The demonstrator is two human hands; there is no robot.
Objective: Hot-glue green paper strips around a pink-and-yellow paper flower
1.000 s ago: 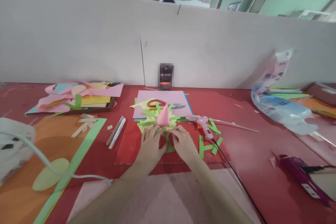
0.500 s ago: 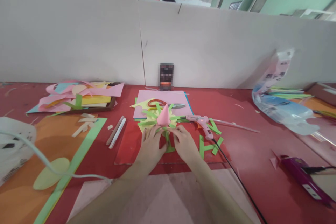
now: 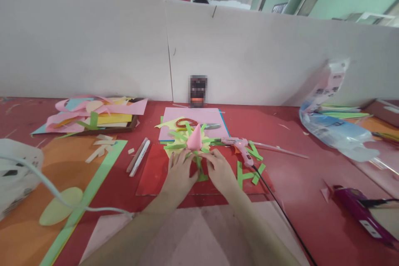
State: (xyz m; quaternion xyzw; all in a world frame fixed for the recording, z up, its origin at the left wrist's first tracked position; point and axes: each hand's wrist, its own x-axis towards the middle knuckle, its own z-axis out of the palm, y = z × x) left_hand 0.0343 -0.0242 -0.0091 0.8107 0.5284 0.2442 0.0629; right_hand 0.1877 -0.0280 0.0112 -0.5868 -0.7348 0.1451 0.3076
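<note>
A pink paper cone (image 3: 195, 138) stands at the centre of a yellow scalloped paper piece (image 3: 171, 152) with green paper strips radiating from it. At its near edge, my left hand (image 3: 180, 171) bends its fingers and thumb around a green paper strip (image 3: 199, 168). From the other side, my right hand (image 3: 217, 168) pinches at the same strip, just below the cone. The fingertips partly hide the strip and the paper's near edge. Under everything lies a red board (image 3: 156, 174). Right of the paper rests a pink glue gun (image 3: 238, 144) with a clear glue stick.
Red-handled scissors (image 3: 187, 123) lie on pink paper behind the flower. Loose green strips (image 3: 247, 175) are right of my hand, near the glue gun's black cord. Two pens (image 3: 139, 158) lie left. Paper scraps (image 3: 99, 112), a plastic bag (image 3: 339, 133) and a purple power strip (image 3: 361, 214) surround the workspace.
Both hands keep almost the same hold beside the pink cone. The whole view has shifted very slightly; nothing else visibly moves.
</note>
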